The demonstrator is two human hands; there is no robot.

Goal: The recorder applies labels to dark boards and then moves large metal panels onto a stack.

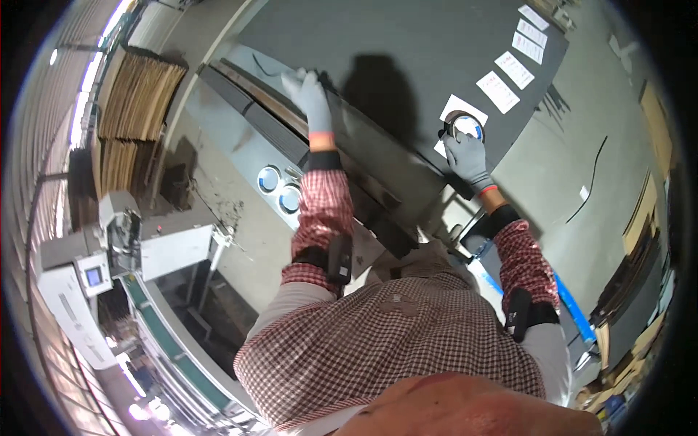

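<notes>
My right hand [469, 161], in a grey glove, grips a dark-rimmed roll of tape [483, 129] with a white and blue core. The roll is over white paper sheets on a dark grey board [443, 43]. My left hand [310, 99], also gloved, is at the far end of a long dark panel [378, 134] along the board's near side. Its fingers point away from me and look slightly apart, with no held thing visible. Two more rolls with white and blue cores, a left one [268, 179] and a right one [289, 198], lie left of my left forearm.
Bundled dark strips [273, 131] lie on a pale table left of my left arm. Several printed sheets [499, 91] line the board's right side. A white machine [80, 305] stands at lower left, cardboard stacks [138, 94] at far left. A dark strap [598, 174] lies on the right floor.
</notes>
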